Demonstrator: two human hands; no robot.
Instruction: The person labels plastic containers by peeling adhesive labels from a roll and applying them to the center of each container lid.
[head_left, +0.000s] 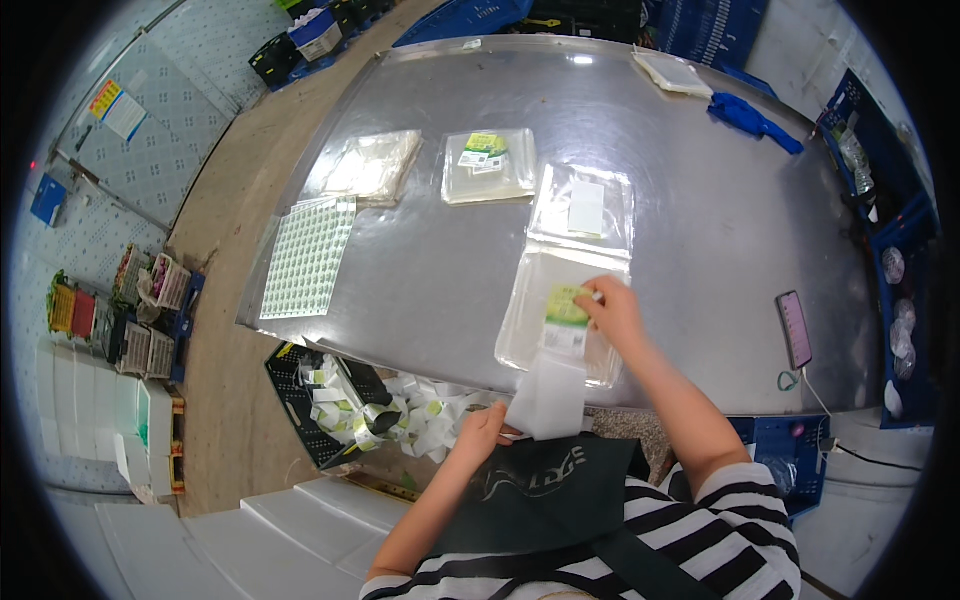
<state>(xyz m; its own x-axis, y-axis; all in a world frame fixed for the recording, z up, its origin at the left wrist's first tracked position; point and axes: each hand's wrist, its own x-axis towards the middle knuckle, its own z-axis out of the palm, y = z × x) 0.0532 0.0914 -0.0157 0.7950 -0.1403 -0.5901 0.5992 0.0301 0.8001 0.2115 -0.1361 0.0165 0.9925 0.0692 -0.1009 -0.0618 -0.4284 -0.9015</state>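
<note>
My right hand (613, 311) pinches the right edge of a green-and-white printed label (564, 330), which lies over a stack of clear plastic bags (519, 322). From the label's lower end, a white backing strip (553, 397) drops over the table's front edge. My left hand (480, 433) grips the strip's lower left side close to my apron. Beyond the label, the clear upper part of the bags (621, 196) bears a pale rectangular piece (586, 208). Part of the label is hidden under my right fingers.
The steel table (705, 247) carries a bag stack with labels (491, 184), another bag stack (367, 169), a sticker sheet (309, 259), a blue cloth (754, 122) and a cabled phone (793, 330). A black crate (300, 405) with label strips stands below its front edge.
</note>
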